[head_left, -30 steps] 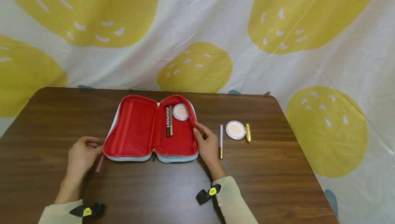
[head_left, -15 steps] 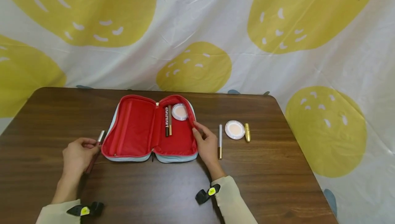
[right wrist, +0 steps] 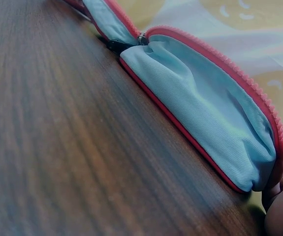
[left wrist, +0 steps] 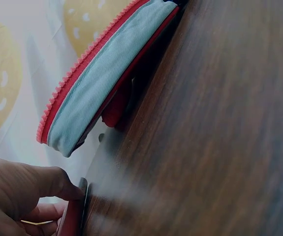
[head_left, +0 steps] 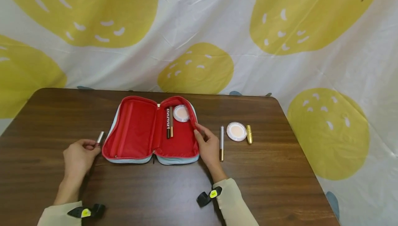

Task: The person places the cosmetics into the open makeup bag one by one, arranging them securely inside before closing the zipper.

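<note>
Two hands busy here! The left hand (head_left: 77, 158) has thumb and fingers pinched round a silver-ended tube (head_left: 100, 137), just beside the pouch (head_left: 136, 129) towards nine o'clock; the right hand (head_left: 207, 146) grips the pouch's rim between three and four. That slim tube looks light, stiff and smooth, perhaps a touch slippery, so mid-barrel seems the place to take it (the hand hides most of it from above). The pouch looks soft and floppy, best steadied by its zipped edge. And inside? Right half: a patterned stick (head_left: 168, 124) and a brown stick (head_left: 171, 121) side by side at ten o'clock, a round compact (head_left: 181, 113), likely fragile, at twelve. Outside, towards three: a silver pen (head_left: 221, 143), a second compact (head_left: 236, 131), a gold tube (head_left: 249, 134).
</note>
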Motion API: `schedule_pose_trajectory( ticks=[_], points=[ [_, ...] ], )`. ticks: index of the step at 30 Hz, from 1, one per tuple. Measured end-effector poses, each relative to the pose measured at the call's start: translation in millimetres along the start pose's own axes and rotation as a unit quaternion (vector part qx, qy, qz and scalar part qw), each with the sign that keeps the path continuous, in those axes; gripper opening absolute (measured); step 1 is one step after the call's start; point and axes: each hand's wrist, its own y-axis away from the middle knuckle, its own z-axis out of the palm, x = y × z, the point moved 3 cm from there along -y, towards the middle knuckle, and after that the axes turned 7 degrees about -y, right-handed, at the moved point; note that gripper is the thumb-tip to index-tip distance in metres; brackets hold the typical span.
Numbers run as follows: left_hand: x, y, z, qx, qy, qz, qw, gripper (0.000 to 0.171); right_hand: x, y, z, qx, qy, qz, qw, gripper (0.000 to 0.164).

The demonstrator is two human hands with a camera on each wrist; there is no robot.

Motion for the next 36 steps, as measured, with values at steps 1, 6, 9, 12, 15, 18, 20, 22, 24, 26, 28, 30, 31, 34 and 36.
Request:
schedule_pose_trajectory(
  ticks=[1,6,9,12,15,18,20,22,24,26,28,30,31,34,36],
  points=[
    [0.1,-0.1,0.2,0.001,-0.002,0.001,1.0000,0.020,0.0,-0.1,0.0,0.000,0.001,0.000,1.000,0.027],
    [0.1,-0.1,0.2,-0.004,-0.004,-0.004,1.0000,0.021,0.6,-0.5,-0.1,-0.001,0.002,0.002,1.000,0.027],
    [-1.2,-1.2,-0.7,0.000,-0.002,-0.004,1.0000,0.021,1.2,-0.5,-0.2,0.001,0.002,0.003,1.000,0.027],
    [-4.2,-2.0,-2.2,0.007,0.001,-0.014,0.9999,0.021,1.5,-0.4,-0.1,0.003,0.002,0.006,1.000,0.027],
    [-8.2,-1.8,-3.6,0.005,0.013,-0.038,0.9992,0.022,1.5,-0.2,0.0,0.003,0.001,0.009,1.000,0.027],
    [-10.5,-1.1,-5.5,-0.003,0.030,-0.067,0.9973,0.025,1.5,-0.4,0.1,0.003,0.000,0.010,1.000,0.027],
    [-10.2,-1.3,-7.4,-0.002,0.041,-0.082,0.9958,0.028,1.2,-0.7,0.3,0.003,0.000,0.008,1.000,0.027],
    [-8.3,-1.7,-10.2,0.004,0.050,-0.094,0.9943,0.029,0.7,-0.9,0.4,0.003,0.002,0.005,1.000,0.027],
    [-4.7,-2.6,-13.3,0.014,0.059,-0.099,0.9932,0.030,0.2,-0.7,0.4,0.004,0.005,0.002,1.000,0.027],
    [-0.4,-3.5,-16.1,0.025,0.070,-0.101,0.9921,0.030,0.0,-0.5,0.5,0.005,0.006,0.002,1.000,0.027],
    [5.0,-4.0,-18.5,0.036,0.082,-0.103,0.9906,0.029,-0.2,-0.2,0.7,0.003,0.005,0.002,1.000,0.027],
    [11.6,-4.1,-20.1,0.043,0.101,-0.100,0.9889,0.029,-0.5,0.2,0.8,0.001,0.004,0.004,1.000,0.027],
    [15.3,-4.3,-20.9,0.046,0.110,-0.096,0.9882,0.029,-0.6,0.3,0.9,0.001,0.004,0.003,1.000,0.027],
    [27.5,-5.2,-21.9,0.044,0.131,-0.083,0.9869,0.029,-1.1,0.3,0.8,0.005,0.007,0.002,1.000,0.027],
    [35.5,-6.1,-22.0,0.044,0.142,-0.073,0.9862,0.029,-1.4,0.2,0.5,0.007,0.007,0.001,1.000,0.026]
  ],
)
